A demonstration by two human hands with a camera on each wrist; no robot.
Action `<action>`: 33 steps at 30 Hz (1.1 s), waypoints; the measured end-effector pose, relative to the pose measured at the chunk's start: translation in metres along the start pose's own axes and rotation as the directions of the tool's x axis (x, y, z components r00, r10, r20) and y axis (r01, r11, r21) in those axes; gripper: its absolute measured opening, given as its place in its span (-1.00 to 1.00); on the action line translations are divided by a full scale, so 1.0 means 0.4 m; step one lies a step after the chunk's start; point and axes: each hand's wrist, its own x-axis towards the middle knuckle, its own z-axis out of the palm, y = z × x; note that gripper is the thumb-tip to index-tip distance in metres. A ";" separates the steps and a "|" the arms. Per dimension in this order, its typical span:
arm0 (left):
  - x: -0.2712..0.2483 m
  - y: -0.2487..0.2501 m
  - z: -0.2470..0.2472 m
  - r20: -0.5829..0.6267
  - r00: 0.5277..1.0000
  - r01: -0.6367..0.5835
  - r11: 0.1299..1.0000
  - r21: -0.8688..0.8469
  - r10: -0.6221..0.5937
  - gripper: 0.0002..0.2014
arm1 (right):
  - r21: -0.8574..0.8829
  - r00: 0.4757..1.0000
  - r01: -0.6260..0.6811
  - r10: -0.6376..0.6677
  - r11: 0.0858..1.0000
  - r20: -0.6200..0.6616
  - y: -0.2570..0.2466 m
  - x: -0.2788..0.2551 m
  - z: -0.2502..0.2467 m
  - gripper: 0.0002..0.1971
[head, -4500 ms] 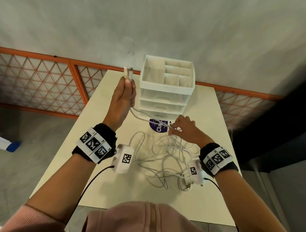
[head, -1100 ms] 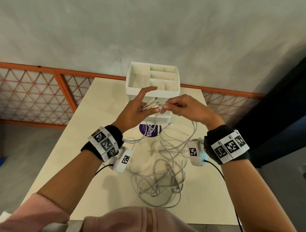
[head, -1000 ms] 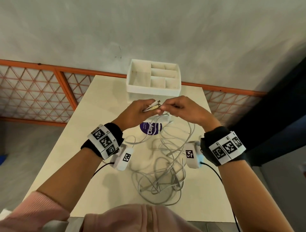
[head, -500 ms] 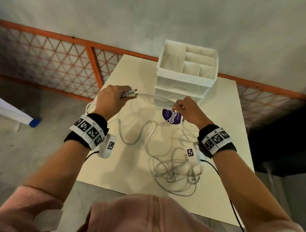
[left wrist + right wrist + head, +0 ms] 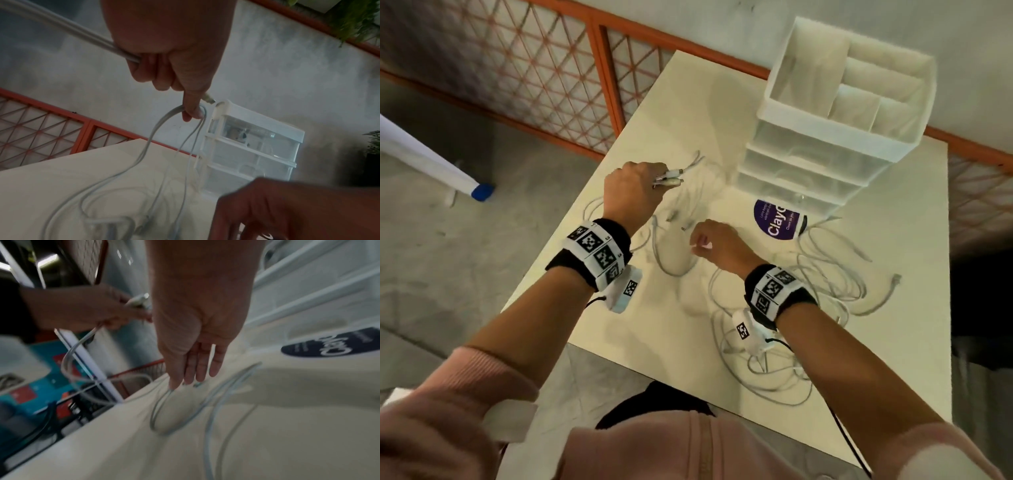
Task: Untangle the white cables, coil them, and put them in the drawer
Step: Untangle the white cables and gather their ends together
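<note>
Several white cables (image 5: pixel 822 291) lie tangled on the cream table (image 5: pixel 654 342), mostly at the right. My left hand (image 5: pixel 633 192) is raised near the table's left edge and grips a bunch of cable ends, whose plugs (image 5: pixel 669 179) stick out past the fingers. In the left wrist view the cables (image 5: pixel 164 121) hang from that hand (image 5: pixel 170 56) in loops. My right hand (image 5: pixel 717 241) is low over the table with straight fingers (image 5: pixel 197 363) pointing down, touching a cable loop (image 5: pixel 162 410). The white drawer unit (image 5: pixel 825 154) stands at the back with its drawers closed.
A round purple sticker (image 5: pixel 779 219) lies on the table in front of the drawer unit. An orange lattice railing (image 5: pixel 534 68) and a grey wall run behind the table. On the floor at the left lies a white board with a blue cap (image 5: pixel 481 192).
My left hand has pulled the cable ends further left. My right hand has let go of the stretched cable and dropped to a loop on the table.
</note>
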 end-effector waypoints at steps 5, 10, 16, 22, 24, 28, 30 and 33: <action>-0.005 0.004 0.019 0.048 0.999 0.002 1.000 -0.019 -0.001 -0.64 | -0.361 0.942 0.151 -0.023 0.920 0.334 -0.007 -0.003 0.082 -0.68; -0.011 0.008 0.026 0.099 0.995 0.026 0.998 -0.056 -0.020 -0.62 | -0.295 0.875 0.022 0.125 0.955 0.468 -0.014 -0.037 0.021 -0.82; 0.002 0.013 0.043 0.239 0.971 0.058 0.939 -0.340 0.026 -0.58 | 0.192 0.896 -0.167 0.067 0.967 0.439 -0.083 -0.134 -0.254 -0.98; -0.023 0.086 0.019 0.332 0.943 0.262 0.641 -0.722 -0.011 -0.59 | 0.335 0.977 -0.053 -0.020 0.941 0.211 -0.157 -0.214 -0.385 -0.89; -0.032 0.126 0.005 0.415 0.909 0.360 0.441 -0.822 0.031 -0.58 | 0.303 0.980 -0.017 -0.044 0.953 0.192 -0.171 -0.201 -0.366 -0.90; -0.043 0.193 -0.012 0.424 0.899 0.382 0.271 -0.883 0.114 -0.64 | 0.166 0.970 -0.014 -0.027 0.986 0.242 -0.174 -0.174 -0.308 -0.91; -0.044 0.204 -0.014 0.420 0.898 0.387 0.217 -0.896 0.130 -0.69 | 0.108 0.965 -0.012 -0.017 0.994 0.263 -0.171 -0.173 -0.287 -0.90; -0.045 0.209 -0.016 0.397 0.908 0.387 0.094 -0.917 0.130 -0.70 | 0.088 0.969 -0.034 0.011 0.996 0.248 -0.161 -0.179 -0.269 -0.93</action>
